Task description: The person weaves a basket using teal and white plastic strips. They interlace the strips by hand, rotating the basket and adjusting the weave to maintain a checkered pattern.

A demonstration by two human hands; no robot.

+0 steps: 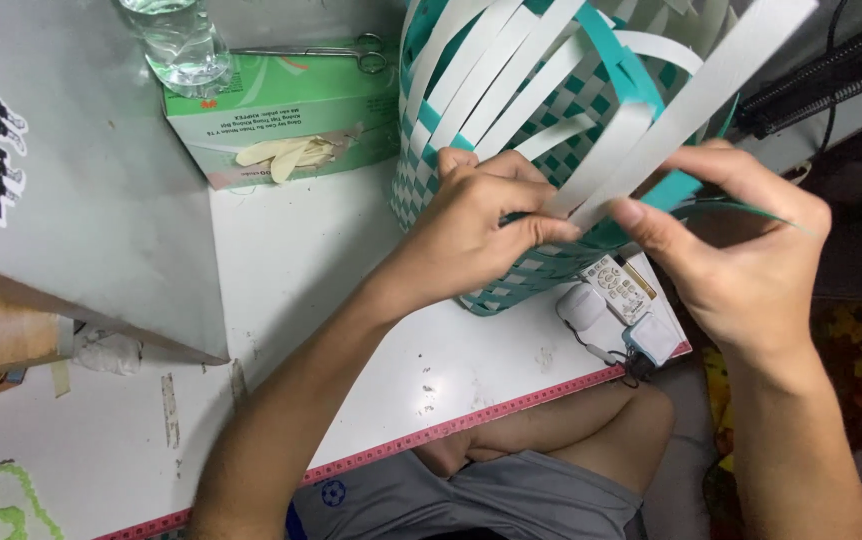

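You are partway through weaving a basket (511,170), going by the checked white-and-teal wall already closed low down and the loose strips still standing free above it. The basket sits tipped on the white table (291,260), near its right end, right in front of you.

Going from the left: one clear bottle (179,40) stands at the top, just beside one green box (281,115) with a pale glove poking from its slot. One pair of scissors (341,50) lies on top of that box.

Next comes your left hand (476,225), fingers curled and pressed against the woven wall, thumb and fingertips pinching a white strip (641,130) where it meets the weave. That strip runs up and away to the top right. At least six white strips rise loose from the rim; an exact count is hard where they overlap.

Your right hand (741,255) pinches the same crossing from the other side, thumb on the white strip, fingers around a teal strip (676,190) that passes beneath it.

Below the basket lie one remote (619,287) and one small white device (606,322), touching each other near the table edge.

The next move, I judge, calls for a firm left-hand hold while the teal strip is drawn snug under the white one, without kinking either.
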